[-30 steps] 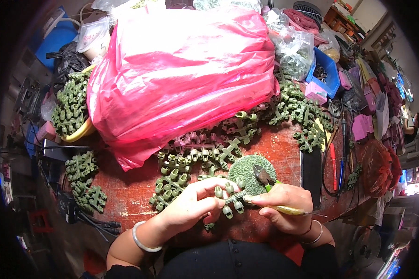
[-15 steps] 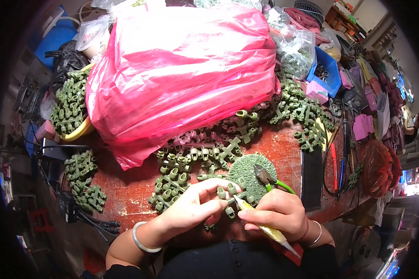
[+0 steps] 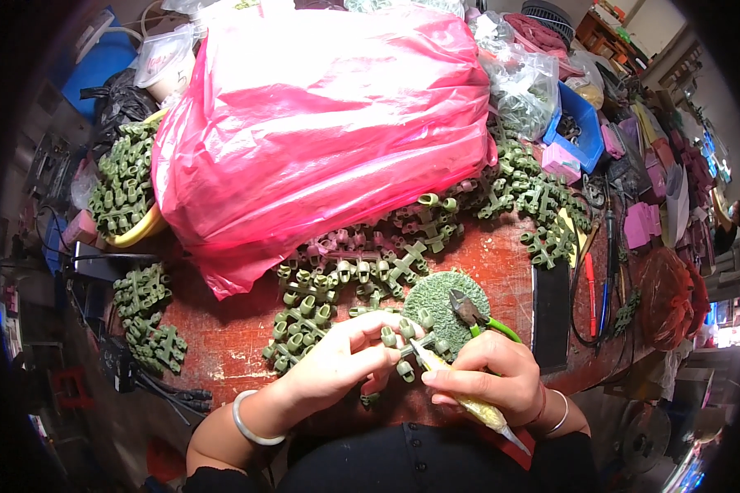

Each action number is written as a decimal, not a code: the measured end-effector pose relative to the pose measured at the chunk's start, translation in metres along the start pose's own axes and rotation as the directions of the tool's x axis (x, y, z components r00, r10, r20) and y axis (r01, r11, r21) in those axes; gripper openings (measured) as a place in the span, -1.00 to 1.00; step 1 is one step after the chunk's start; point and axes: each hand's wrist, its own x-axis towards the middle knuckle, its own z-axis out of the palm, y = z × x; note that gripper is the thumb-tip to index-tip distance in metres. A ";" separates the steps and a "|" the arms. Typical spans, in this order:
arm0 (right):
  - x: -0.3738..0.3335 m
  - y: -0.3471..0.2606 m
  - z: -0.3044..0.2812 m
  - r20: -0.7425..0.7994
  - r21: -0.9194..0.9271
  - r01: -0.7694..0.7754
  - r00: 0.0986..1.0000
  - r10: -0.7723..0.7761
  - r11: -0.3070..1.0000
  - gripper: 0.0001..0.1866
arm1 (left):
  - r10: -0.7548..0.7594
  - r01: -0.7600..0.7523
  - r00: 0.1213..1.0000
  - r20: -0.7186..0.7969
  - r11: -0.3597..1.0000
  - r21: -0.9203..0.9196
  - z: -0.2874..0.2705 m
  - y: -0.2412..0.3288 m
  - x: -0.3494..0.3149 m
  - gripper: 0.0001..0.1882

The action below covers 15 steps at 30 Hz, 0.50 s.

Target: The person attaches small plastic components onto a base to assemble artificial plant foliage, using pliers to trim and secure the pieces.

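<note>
- A left hand (image 3: 337, 366) pinches a branching green piece (image 3: 408, 351) at the near-left edge of a round green mat (image 3: 426, 296), thumb and fingers closed on it.
- The right hand (image 3: 495, 376), at the mat's near-right edge, clasps a yellow tube (image 3: 478, 408), pale tip at the piece; whether the two touch is unclear.
- Pliers (image 3: 467, 312) lie across the mat's right edge.
- Green clusters (image 3: 302, 324) crowd its left; a pink bag (image 3: 329, 140) spreads beyond.
- Red tabletop (image 3: 508, 275) stretches right of it toward a black slab (image 3: 549, 316).
</note>
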 end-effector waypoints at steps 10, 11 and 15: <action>-0.003 0.003 0.004 -0.056 -0.051 0.008 0.998 -0.011 0.999 -0.62 | -0.004 0.004 1.000 -0.007 1.000 -0.010 0.001 -0.002 0.000 -0.67; -0.003 0.003 0.004 -0.064 -0.056 0.005 0.998 -0.009 0.998 -0.61 | -0.002 0.002 1.000 -0.003 1.000 -0.007 0.001 -0.002 0.000 -0.67; -0.006 0.005 0.005 -0.073 -0.092 0.013 0.997 -0.020 0.996 -0.61 | 0.009 -0.009 1.000 -0.002 1.000 0.018 0.001 -0.002 -0.001 -0.67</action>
